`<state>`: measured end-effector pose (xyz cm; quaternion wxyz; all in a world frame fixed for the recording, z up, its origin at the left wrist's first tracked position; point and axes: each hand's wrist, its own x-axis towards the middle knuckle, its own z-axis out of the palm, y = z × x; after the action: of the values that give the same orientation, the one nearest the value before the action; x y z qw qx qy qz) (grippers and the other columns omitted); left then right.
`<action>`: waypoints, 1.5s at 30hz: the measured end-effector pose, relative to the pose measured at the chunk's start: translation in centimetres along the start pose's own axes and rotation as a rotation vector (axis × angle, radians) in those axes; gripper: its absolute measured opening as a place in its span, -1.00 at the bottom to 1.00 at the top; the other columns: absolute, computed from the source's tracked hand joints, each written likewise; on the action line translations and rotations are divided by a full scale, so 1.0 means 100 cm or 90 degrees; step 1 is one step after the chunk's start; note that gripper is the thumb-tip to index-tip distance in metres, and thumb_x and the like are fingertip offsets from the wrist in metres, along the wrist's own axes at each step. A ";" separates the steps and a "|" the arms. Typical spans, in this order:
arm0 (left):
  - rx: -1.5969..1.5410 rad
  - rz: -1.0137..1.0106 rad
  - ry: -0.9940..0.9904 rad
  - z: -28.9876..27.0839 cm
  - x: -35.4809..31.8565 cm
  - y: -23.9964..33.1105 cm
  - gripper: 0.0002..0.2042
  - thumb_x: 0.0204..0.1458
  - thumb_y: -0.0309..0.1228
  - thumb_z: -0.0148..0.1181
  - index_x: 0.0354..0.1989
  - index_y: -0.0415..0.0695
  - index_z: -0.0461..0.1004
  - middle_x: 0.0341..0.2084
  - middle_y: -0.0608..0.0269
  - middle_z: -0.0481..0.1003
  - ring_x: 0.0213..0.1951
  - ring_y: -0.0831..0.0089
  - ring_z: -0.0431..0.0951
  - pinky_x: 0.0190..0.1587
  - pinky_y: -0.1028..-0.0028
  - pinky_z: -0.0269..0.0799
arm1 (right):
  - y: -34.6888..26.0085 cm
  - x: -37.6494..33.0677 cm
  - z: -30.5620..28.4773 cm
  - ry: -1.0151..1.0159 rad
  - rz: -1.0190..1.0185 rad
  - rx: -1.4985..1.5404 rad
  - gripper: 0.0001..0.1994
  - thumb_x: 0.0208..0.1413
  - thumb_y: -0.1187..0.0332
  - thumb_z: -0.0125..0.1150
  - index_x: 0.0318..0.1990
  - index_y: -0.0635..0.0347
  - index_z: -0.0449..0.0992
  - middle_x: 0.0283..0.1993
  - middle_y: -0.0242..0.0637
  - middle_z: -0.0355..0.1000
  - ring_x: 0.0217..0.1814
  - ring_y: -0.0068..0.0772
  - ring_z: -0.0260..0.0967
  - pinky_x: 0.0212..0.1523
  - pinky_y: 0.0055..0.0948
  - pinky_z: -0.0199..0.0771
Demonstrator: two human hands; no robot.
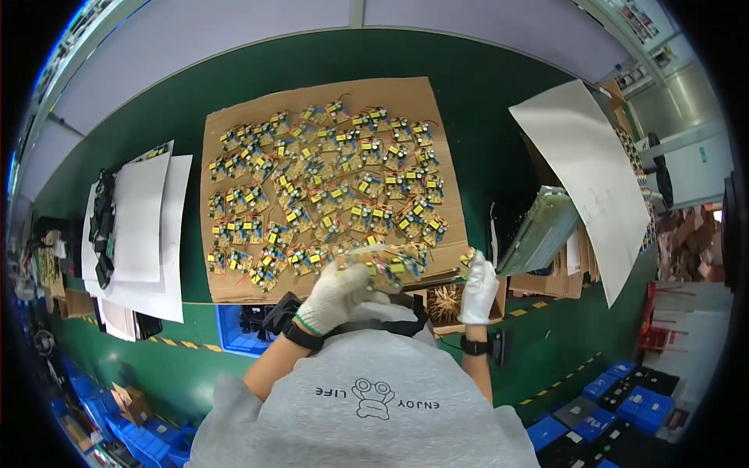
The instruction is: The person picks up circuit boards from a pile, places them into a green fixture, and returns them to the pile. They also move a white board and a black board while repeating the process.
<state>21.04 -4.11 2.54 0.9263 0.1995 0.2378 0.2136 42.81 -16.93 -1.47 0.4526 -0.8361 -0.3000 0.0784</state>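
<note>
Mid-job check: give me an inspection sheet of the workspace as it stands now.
Surface: green tabletop with a brown cardboard sheet.
Job's things: many small circuit boards with yellow parts, spread across the cardboard sheet.
Clutter: white sheets at left; clear panels and a large white sheet at right.
Hands: both gloved; left hand at blurred boards, grip unclear; right hand holds a board at its fingertips.
Cables: short wires on boards.
Surroundings: blue crates, lower right; striped floor tape.

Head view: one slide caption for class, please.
Gloved left hand at blurred circuit boards, gloved right hand holding a small board, by a board-covered cardboard sheet.
</note>
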 end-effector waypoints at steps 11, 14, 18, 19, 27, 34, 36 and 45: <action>0.010 0.122 0.066 -0.022 -0.007 0.007 -0.52 0.16 -0.28 0.02 0.19 -0.26 0.16 -0.05 -0.01 0.43 -0.14 0.09 0.55 -0.25 0.26 0.60 | -0.008 0.015 0.023 0.030 -0.063 -0.365 -0.60 0.16 0.13 0.07 -0.04 0.32 0.44 -0.41 -0.08 0.40 -0.39 -0.13 0.37 -0.31 -0.21 0.37; 0.003 0.123 0.087 -0.026 -0.010 0.004 -0.52 0.16 -0.29 0.03 0.19 -0.27 0.16 -0.05 0.00 0.44 -0.14 0.10 0.55 -0.24 0.27 0.60 | -0.007 0.018 0.022 -0.020 -0.097 -0.213 -0.66 0.16 0.20 0.08 -0.05 0.29 0.44 -0.41 -0.04 0.44 -0.37 -0.12 0.44 -0.32 -0.22 0.41; 0.036 0.099 0.086 -0.014 -0.006 0.001 -0.52 0.13 -0.31 0.07 0.18 -0.27 0.18 -0.06 0.01 0.44 -0.15 0.15 0.56 -0.24 0.29 0.59 | -0.028 0.014 0.019 0.035 -0.177 -0.374 -0.67 0.23 0.17 -0.01 -0.09 0.26 0.46 -0.39 -0.11 0.47 -0.39 -0.27 0.45 -0.39 -0.35 0.40; 0.034 0.102 0.082 -0.007 -0.004 -0.001 -0.57 0.09 -0.39 0.09 0.13 -0.27 0.26 -0.09 0.02 0.46 -0.19 0.24 0.57 -0.22 0.33 0.58 | -0.038 0.010 0.021 -0.014 -0.131 -0.159 -0.67 0.25 0.15 -0.04 -0.11 0.25 0.47 -0.38 -0.18 0.46 -0.42 -0.39 0.41 -0.43 -0.42 0.38; 0.180 -0.052 0.073 0.038 0.018 -0.005 -0.67 -0.03 -0.47 0.21 -0.06 -0.25 0.41 -0.36 0.19 0.53 -0.40 0.45 0.57 -0.44 0.50 0.54 | -0.087 -0.005 0.025 -0.211 0.127 0.385 -0.64 0.30 0.14 -0.10 -0.46 0.19 0.39 -0.53 -0.58 0.21 -0.48 -0.75 0.07 -0.49 -0.64 0.09; 0.002 -0.064 0.030 0.053 0.024 -0.007 -0.73 0.02 -0.41 0.18 -0.10 -0.20 0.44 -0.31 0.26 0.51 -0.40 0.46 0.57 -0.48 0.45 0.51 | -0.075 0.027 0.015 -0.461 0.527 0.762 -0.66 0.22 0.08 0.00 -0.54 0.03 0.38 -0.68 -0.57 0.25 -0.71 -0.70 0.17 -0.69 -0.68 0.10; -0.119 -0.049 0.014 0.050 0.025 -0.006 -0.72 0.02 -0.41 0.17 -0.08 -0.21 0.43 -0.30 0.27 0.50 -0.40 0.44 0.58 -0.49 0.45 0.51 | -0.061 0.040 0.020 -0.296 0.504 0.685 -0.63 0.20 0.07 0.03 -0.62 -0.04 0.35 -0.68 -0.50 0.30 -0.77 -0.61 0.20 -0.76 -0.65 0.13; -0.010 0.130 0.122 -0.004 0.010 -0.003 -0.63 0.05 -0.36 0.20 0.01 -0.20 0.33 -0.30 0.17 0.52 -0.34 0.27 0.61 -0.50 0.41 0.61 | 0.005 0.105 0.043 -0.215 -0.179 -0.298 -0.60 0.23 0.11 -0.04 -0.02 0.25 0.47 -0.33 0.12 0.39 -0.28 0.10 0.35 -0.25 -0.16 0.35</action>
<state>21.75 -3.72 1.74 0.8740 0.1944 0.3023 0.3269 49.81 -8.05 -2.87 0.1979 -0.8432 -0.4931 0.0817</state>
